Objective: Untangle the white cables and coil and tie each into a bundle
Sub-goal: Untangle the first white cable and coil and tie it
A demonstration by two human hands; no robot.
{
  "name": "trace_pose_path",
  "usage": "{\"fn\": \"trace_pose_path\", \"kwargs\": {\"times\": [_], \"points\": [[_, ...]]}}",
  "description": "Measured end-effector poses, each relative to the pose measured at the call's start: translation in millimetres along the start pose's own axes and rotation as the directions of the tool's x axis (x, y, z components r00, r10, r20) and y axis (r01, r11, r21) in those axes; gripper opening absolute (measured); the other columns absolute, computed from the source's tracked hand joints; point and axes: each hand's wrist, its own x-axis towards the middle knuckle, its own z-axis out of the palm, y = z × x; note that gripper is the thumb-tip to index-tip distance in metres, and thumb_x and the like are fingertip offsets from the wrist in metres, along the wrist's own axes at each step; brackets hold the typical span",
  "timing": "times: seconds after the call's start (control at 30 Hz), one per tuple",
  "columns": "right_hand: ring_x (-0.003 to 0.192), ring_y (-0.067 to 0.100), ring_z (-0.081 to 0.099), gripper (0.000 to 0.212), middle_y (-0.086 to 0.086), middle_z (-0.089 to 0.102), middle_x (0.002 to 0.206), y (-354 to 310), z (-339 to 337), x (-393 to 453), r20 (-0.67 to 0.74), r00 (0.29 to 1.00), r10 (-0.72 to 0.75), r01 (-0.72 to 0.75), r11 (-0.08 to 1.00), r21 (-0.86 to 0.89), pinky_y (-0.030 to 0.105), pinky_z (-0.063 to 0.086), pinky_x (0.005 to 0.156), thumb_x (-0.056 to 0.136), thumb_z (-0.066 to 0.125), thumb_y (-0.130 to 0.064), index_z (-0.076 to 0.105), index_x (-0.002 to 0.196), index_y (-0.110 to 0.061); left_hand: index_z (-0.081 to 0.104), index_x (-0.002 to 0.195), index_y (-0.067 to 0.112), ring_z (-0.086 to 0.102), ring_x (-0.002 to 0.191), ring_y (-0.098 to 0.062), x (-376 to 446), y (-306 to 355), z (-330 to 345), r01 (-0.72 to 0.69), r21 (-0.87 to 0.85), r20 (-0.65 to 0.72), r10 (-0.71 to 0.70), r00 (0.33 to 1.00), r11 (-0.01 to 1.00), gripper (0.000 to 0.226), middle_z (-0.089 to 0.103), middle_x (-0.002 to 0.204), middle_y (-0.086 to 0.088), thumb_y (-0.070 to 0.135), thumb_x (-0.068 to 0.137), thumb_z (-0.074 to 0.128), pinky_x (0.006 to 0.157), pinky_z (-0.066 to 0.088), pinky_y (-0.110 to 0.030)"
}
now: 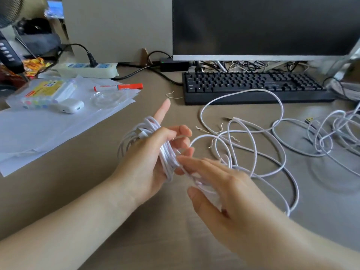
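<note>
A coil of white cable (pixel 145 127) is wound around my left hand (pixel 153 158), which is raised over the desk with the index finger pointing up and the other fingers curled round the loops. My right hand (pixel 218 184) is just to the right, fingers mostly straight and blurred, with a strand of the same cable running under them; the thumb lies below the strand. Loose white cable (pixel 255 145) trails in big loops over the desk to the right. Another tangle of white cables (pixel 331 133) lies at the far right. Short twist ties (pixel 212 131) lie among the loops.
A black keyboard (pixel 253 84) and a monitor (pixel 263 26) stand at the back. Paper sheets (pixel 48 129), a white earbud case (pixel 68 106), a red marker (pixel 120 87) and a bag of highlighters (pixel 42 92) lie at the left. A power strip (pixel 87 69) sits behind them.
</note>
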Motion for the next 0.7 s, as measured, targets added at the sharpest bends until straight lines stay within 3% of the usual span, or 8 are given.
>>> {"fn": "trace_pose_path", "kwargs": {"times": [0.07, 0.13, 0.27, 0.37, 0.4, 0.5, 0.57, 0.7], "points": [[0.104, 0.002, 0.057, 0.047, -0.012, 0.064, 0.114, -6, -3, -4, 0.05, 0.998, 0.039, -0.042, 0.997, 0.067, 0.006, 0.038, 0.09, 0.081, 0.047, -0.032, 0.056, 0.127, -0.023, 0.05, 0.132, 0.033, 0.048, 0.044, -0.008, 0, 1, -1, 0.024, -0.047, 0.013, -0.024, 1.0, 0.999, 0.056, 0.06, 0.066, -0.002, 0.0, 0.088, 0.039, 0.046, 0.047, -0.022], [0.104, -0.002, 0.057, 0.04, -0.015, 0.066, 0.113, -6, -11, -4, 0.06, 0.998, -0.002, 0.003, 1.0, -0.004, -0.001, 0.037, 0.088, 0.078, 0.051, -0.032, 0.064, 0.115, -0.026, 0.051, 0.131, 0.033, 0.033, 0.032, -0.005, -1, 2, -3, 0.05, -0.078, 0.071, -0.045, 0.997, 0.996, 0.061, 0.054, 0.062, -0.001, 0.003, 0.078, 0.044, 0.038, 0.037, -0.016], [0.075, 0.0, 0.06, 0.011, -0.039, 0.062, 0.073, 13, -44, 34, 0.241, 0.967, 0.076, -0.028, 0.98, -0.197, 0.015, 0.051, 0.083, 0.079, 0.061, -0.026, 0.062, 0.076, -0.037, 0.058, 0.124, 0.037, 0.023, 0.027, 0.0, -3, -5, -15, 0.138, -0.13, 0.245, -0.103, 0.964, 0.982, 0.063, 0.052, 0.062, 0.0, 0.003, 0.072, 0.049, 0.034, 0.031, -0.014], [0.056, -0.004, 0.058, 0.003, -0.027, 0.062, 0.064, 20, -90, 68, -0.015, 1.0, 0.026, -0.029, 0.962, -0.272, -0.004, 0.037, 0.059, 0.077, 0.066, -0.032, 0.067, 0.074, -0.032, 0.06, 0.123, 0.033, 0.029, 0.026, 0.001, -4, -17, -16, 0.185, -0.198, 0.404, -0.092, 0.91, 0.963, 0.057, 0.056, 0.064, -0.005, 0.007, 0.072, 0.059, 0.033, 0.035, -0.015], [0.057, -0.007, 0.057, 0.003, -0.024, 0.061, 0.065, 22, -100, 81, -0.008, 0.999, 0.04, -0.04, 0.95, -0.311, -0.005, 0.034, 0.058, 0.078, 0.067, -0.029, 0.068, 0.076, -0.03, 0.06, 0.123, 0.032, 0.03, 0.025, 0.001, -4, -21, -16, 0.197, -0.22, 0.426, -0.088, 0.901, 0.955, 0.057, 0.057, 0.064, -0.006, 0.007, 0.072, 0.058, 0.034, 0.035, -0.013], [0.064, -0.012, 0.05, 0.003, -0.017, 0.061, 0.076, 58, -98, 116, 0.254, 0.951, 0.175, -0.03, 0.873, -0.486, -0.001, 0.036, 0.061, 0.081, 0.068, -0.028, 0.068, 0.079, -0.029, 0.05, 0.133, 0.024, 0.044, 0.033, 0.003, 0, -31, -16, 0.23, -0.337, 0.519, -0.024, 0.854, 0.913, 0.056, 0.061, 0.072, -0.01, 0.001, 0.082, 0.047, 0.039, 0.038, -0.012], [0.071, -0.015, 0.045, 0.004, -0.017, 0.062, 0.086, 84, -82, 125, 0.414, 0.885, 0.214, 0.047, 0.843, -0.535, 0.012, 0.044, 0.07, 0.082, 0.068, -0.032, 0.069, 0.084, -0.028, 0.034, 0.143, 0.015, 0.054, 0.046, 0.001, 3, -30, -16, 0.271, -0.421, 0.575, 0.025, 0.817, 0.866, 0.055, 0.061, 0.084, -0.014, -0.004, 0.092, 0.037, 0.045, 0.043, -0.015], [0.068, -0.019, 0.035, 0.012, -0.017, 0.055, 0.09, 105, -69, 129, 0.534, 0.821, 0.201, 0.137, 0.84, -0.526, 0.015, 0.038, 0.07, 0.083, 0.069, -0.03, 0.069, 0.094, -0.026, 0.031, 0.145, 0.013, 0.055, 0.049, 0.001, 2, -33, -17, 0.237, -0.416, 0.544, 0.031, 0.839, 0.878, 0.053, 0.059, 0.087, -0.015, -0.004, 0.094, 0.034, 0.046, 0.044, -0.016]]}}
